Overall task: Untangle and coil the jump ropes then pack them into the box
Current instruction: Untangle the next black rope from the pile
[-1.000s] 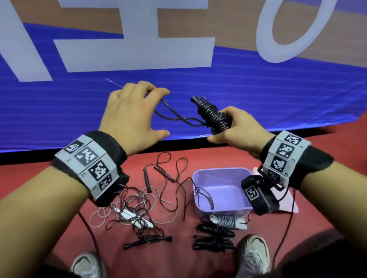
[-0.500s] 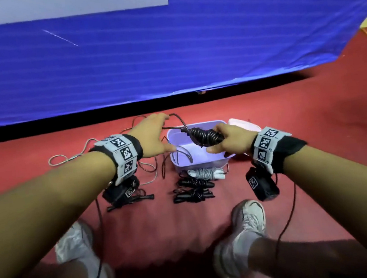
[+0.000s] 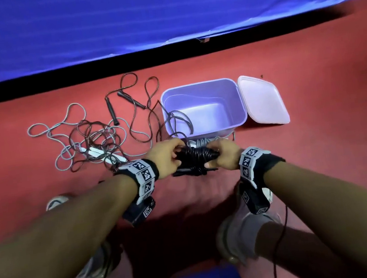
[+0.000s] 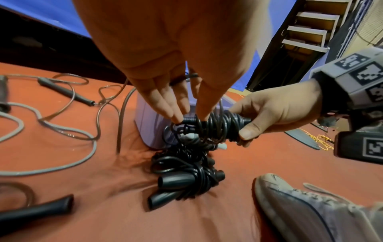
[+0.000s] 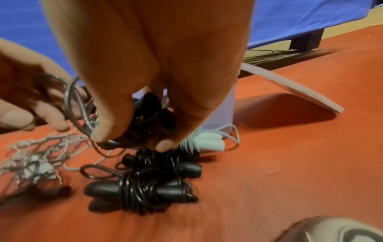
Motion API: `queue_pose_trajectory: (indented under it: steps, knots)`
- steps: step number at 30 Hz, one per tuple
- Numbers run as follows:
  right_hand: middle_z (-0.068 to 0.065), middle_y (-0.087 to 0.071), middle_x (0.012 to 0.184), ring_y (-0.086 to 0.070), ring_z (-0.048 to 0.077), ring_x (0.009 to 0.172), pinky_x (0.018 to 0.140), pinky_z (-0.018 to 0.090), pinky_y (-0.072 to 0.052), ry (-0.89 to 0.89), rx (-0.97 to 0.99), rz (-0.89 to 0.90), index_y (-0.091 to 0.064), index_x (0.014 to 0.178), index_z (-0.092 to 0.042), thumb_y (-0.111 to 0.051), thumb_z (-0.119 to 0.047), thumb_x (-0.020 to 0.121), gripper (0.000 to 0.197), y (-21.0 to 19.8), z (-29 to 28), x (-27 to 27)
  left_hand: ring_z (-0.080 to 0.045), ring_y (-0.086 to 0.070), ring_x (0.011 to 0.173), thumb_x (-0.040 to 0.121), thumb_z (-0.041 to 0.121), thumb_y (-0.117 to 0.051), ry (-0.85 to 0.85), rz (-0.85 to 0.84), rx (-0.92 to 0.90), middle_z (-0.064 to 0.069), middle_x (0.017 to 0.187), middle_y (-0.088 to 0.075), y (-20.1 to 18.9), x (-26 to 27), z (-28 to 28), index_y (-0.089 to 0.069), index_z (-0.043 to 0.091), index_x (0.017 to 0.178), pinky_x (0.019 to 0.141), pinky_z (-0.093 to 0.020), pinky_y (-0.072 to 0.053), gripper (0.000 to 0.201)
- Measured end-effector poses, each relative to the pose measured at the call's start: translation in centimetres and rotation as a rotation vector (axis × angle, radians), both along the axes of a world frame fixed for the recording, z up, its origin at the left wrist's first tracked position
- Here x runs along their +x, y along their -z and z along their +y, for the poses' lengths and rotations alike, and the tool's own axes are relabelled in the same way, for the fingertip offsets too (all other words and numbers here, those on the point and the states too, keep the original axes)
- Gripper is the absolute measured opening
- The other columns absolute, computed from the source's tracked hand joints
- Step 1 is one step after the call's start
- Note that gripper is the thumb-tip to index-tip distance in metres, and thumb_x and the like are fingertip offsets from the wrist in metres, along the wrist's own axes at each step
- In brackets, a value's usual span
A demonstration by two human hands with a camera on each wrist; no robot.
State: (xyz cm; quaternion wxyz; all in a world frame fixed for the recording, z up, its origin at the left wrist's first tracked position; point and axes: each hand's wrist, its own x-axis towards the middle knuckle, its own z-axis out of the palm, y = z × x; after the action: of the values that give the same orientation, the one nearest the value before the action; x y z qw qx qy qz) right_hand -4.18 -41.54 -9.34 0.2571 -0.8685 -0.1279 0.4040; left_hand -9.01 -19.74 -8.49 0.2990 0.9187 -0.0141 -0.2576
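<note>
I hold a black jump rope [image 3: 194,157] wound round its handles just above the red floor, in front of the purple box [image 3: 194,83]. My right hand [image 3: 223,157] grips its right end, fingers curled round the handles [image 5: 157,114]. My left hand [image 3: 168,157] pinches the coil's left end [image 4: 186,120], with rope loops among its fingers. A loose dark loop [image 3: 181,121] trails over the box's front wall into the box. Two coiled black ropes [image 5: 145,188] and a coiled grey-white one [image 5: 203,140] lie on the floor under my hands.
A tangle of grey and brown ropes [image 3: 94,139] with black handles [image 3: 111,111] spreads left of the box. The pale lid [image 3: 263,100] leans at the box's right side. My shoes [image 3: 243,231] stand close behind. A blue banner [image 3: 161,13] runs along the far edge.
Both hands have come down from chest height to just above the floor in front of the box. My left hand has closed in on the coil's end.
</note>
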Motion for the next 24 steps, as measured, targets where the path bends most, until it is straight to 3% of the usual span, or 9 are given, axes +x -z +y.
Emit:
queue_pose_trajectory:
  steps: [4,7,9,11,14,17,20,24]
  knots:
    - [0.004,-0.065,0.125,-0.061,0.022,0.115,0.099,0.031,-0.047,0.042,-0.093,-0.068,-0.056,0.131,-0.019,-0.078,-0.019,0.081,0.054,3.1,0.3,-0.2,-0.02,-0.062,0.109,0.084,0.014,-0.068,0.046,0.078,0.039,-0.002,0.123,-0.061,2.6,-0.2,0.2,-0.055,0.022,0.132,0.091,-0.027,-0.048,0.05]
    - [0.009,-0.061,0.122,-0.058,0.031,0.112,0.094,0.041,-0.049,0.002,-0.213,-0.133,-0.046,0.123,-0.019,-0.074,-0.028,0.083,0.049,4.1,0.4,-0.3,-0.023,-0.062,0.11,0.084,0.014,-0.068,0.069,0.106,0.032,-0.002,0.138,-0.051,4.0,-0.4,0.6,-0.048,0.019,0.141,0.094,-0.028,-0.048,0.06]
    - [0.01,-0.053,0.121,-0.051,0.032,0.113,0.094,0.042,-0.047,-0.039,-0.289,-0.202,-0.048,0.12,-0.018,-0.075,-0.031,0.081,0.049,4.1,0.6,0.0,-0.022,-0.065,0.098,0.084,0.015,-0.066,0.073,0.051,0.03,0.002,0.145,-0.041,4.4,-0.6,1.2,-0.047,0.02,0.141,0.089,-0.031,-0.051,0.061]
    - [0.009,-0.048,0.122,-0.046,0.031,0.116,0.098,0.041,-0.044,-0.035,-0.288,-0.242,-0.051,0.119,-0.017,-0.078,-0.028,0.076,0.052,3.8,0.9,0.2,-0.022,-0.067,0.083,0.082,0.015,-0.063,0.064,-0.058,0.029,0.004,0.139,-0.04,4.4,-0.8,2.0,-0.049,0.021,0.137,0.077,-0.037,-0.055,0.057]
    - [0.006,-0.052,0.118,-0.05,0.027,0.11,0.092,0.035,-0.045,-0.028,-0.221,-0.24,-0.054,0.115,-0.018,-0.075,-0.021,0.073,0.046,3.1,1.9,0.3,-0.025,-0.065,0.078,0.081,0.015,-0.062,0.023,-0.149,0.043,0.003,0.126,-0.044,3.9,-1.2,3.6,-0.053,0.022,0.127,0.067,-0.039,-0.054,0.048]
    - [-0.003,-0.061,0.101,-0.06,0.023,0.094,0.079,0.03,-0.047,-0.016,-0.116,-0.226,-0.054,0.101,-0.026,-0.071,-0.02,0.075,0.032,1.8,3.8,0.2,-0.021,-0.061,0.079,0.081,0.016,-0.062,-0.056,-0.144,0.069,0.009,0.105,-0.05,3.5,-1.4,5.5,-0.058,0.024,0.107,0.074,-0.038,-0.054,0.027]
    - [-0.007,-0.063,0.083,-0.063,0.021,0.082,0.078,0.035,-0.053,-0.064,-0.017,-0.206,-0.056,0.093,-0.025,-0.068,-0.019,0.079,0.02,0.6,7.1,-0.1,-0.016,-0.057,0.079,0.08,0.018,-0.061,-0.135,-0.087,0.108,0.011,0.087,-0.055,3.7,-2.0,8.1,-0.059,0.027,0.087,0.078,-0.037,-0.054,0.012]
    - [-0.006,-0.064,0.077,-0.064,0.021,0.079,0.079,0.035,-0.055,-0.091,0.084,-0.197,-0.061,0.088,-0.022,-0.065,-0.012,0.077,0.016,0.5,12.5,0.1,-0.022,-0.061,0.082,0.081,0.019,-0.066,-0.3,-0.068,0.121,0.011,0.076,-0.052,4.9,-3.1,11.9,-0.057,0.026,0.077,0.072,-0.03,-0.05,0.012]
